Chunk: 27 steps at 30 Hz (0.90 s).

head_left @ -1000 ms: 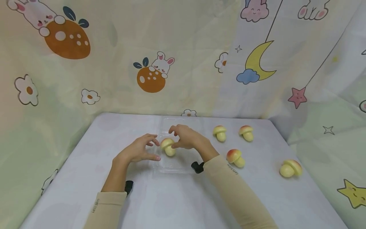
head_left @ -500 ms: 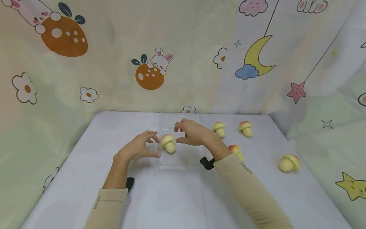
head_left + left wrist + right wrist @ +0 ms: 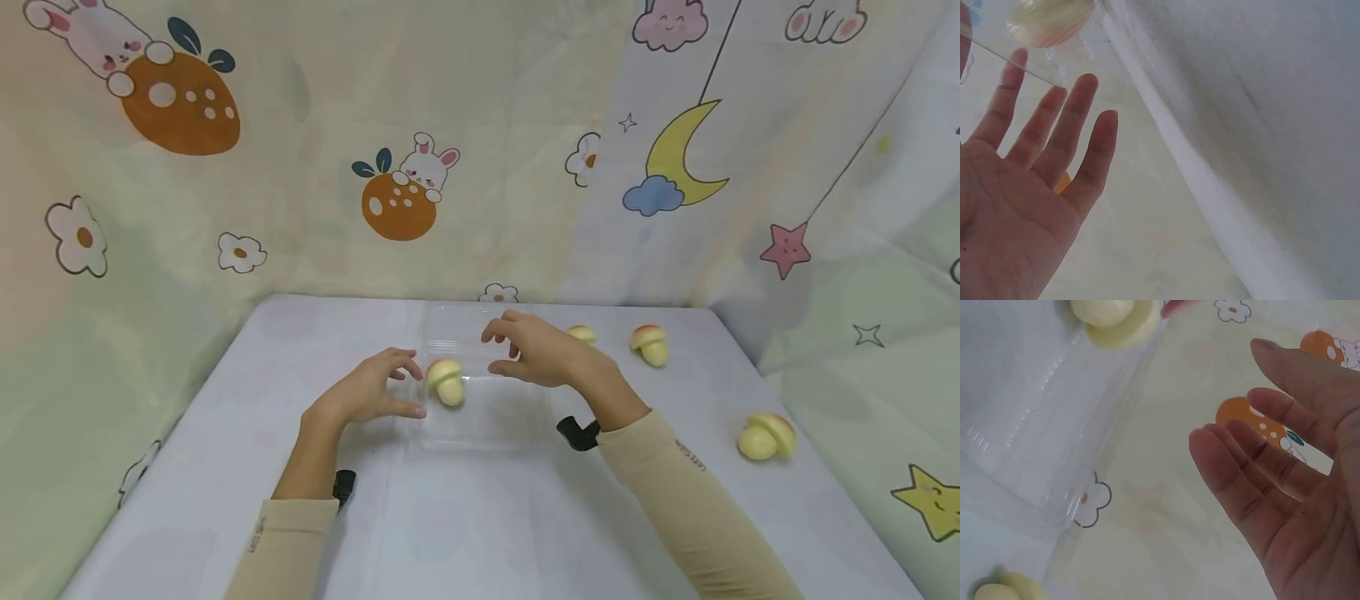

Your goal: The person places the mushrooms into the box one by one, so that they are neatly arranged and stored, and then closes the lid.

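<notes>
A toy mushroom [image 3: 447, 383], pale yellow with a reddish cap, lies in the left part of a clear plastic clamshell box [image 3: 498, 429]. My left hand [image 3: 366, 387] is at the box's left side, thumb and fingers spread apart. In the left wrist view its fingertips [image 3: 1087, 81] come right up to the clear edge, below the mushroom [image 3: 1050, 25]. Above the box's right part hovers my right hand [image 3: 536, 350], bent fingers holding nothing. From the right wrist, the hand [image 3: 1297, 481] appears apart from the box wall [image 3: 1075, 503].
Right of the box lie more toy mushrooms: one [image 3: 582, 334] partly behind the right hand, one [image 3: 650, 345] at the back, one [image 3: 767, 437] near the table's right edge. A printed cloth [image 3: 300, 167] hangs behind the white table [image 3: 450, 533].
My right hand has drawn away from the mushroom in the box, moving right. The forearm now covers another mushroom on the table. My left hand has stayed at the box's left side.
</notes>
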Tool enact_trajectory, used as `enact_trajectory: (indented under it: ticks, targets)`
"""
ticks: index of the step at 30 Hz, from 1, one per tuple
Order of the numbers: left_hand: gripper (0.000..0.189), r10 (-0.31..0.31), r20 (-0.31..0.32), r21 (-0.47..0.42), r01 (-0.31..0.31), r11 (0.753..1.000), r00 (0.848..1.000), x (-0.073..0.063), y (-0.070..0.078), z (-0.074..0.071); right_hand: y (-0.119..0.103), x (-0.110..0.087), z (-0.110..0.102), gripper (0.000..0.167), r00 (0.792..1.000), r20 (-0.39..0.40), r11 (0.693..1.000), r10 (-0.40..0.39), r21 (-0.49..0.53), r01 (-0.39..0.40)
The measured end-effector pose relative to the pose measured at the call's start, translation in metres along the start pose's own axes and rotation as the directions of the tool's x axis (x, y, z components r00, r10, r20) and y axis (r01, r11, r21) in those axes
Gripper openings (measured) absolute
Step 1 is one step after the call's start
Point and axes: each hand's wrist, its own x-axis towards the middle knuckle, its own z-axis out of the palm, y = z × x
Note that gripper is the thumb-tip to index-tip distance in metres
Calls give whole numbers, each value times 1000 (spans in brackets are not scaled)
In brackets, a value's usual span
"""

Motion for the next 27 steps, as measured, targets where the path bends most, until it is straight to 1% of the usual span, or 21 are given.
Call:
enact_trajectory:
  ticks: [3,6,10,12,17,22,27]
  targets:
    - [62,7,3,-10,-7,1000,1000,4,4,3,6,-10,-2,41,1000,-25,1000,16,7,-16]
    - [60,-7,6,-5,7,1000,1000,2,6,4,12,-17,-1,42,999,-48,1000,9,9,-8]
    - [60,-5,3,-2,5,1000,1000,-3,3,2,18,-22,1,43,997,-76,1000,-7,-1,7]
    - [62,17,-1,-9,-17,1000,1000,-2,1,2,22,-27,-1,42,996,-92,1000,1,-22,-3]
    - [63,27,0,-16,-27,1000,1000,-3,-3,2,32,-34,-2,42,993,-120,999,-4,-34,0]
    - [61,16,2,-11,-16,1000,1000,-3,-1,2,41,-43,-1,42,989,-147,999,-17,-35,12]
    - [60,0,-1,-5,0,1000,1000,-2,1,2,48,-53,-2,44,985,-172,999,-33,-12,32]
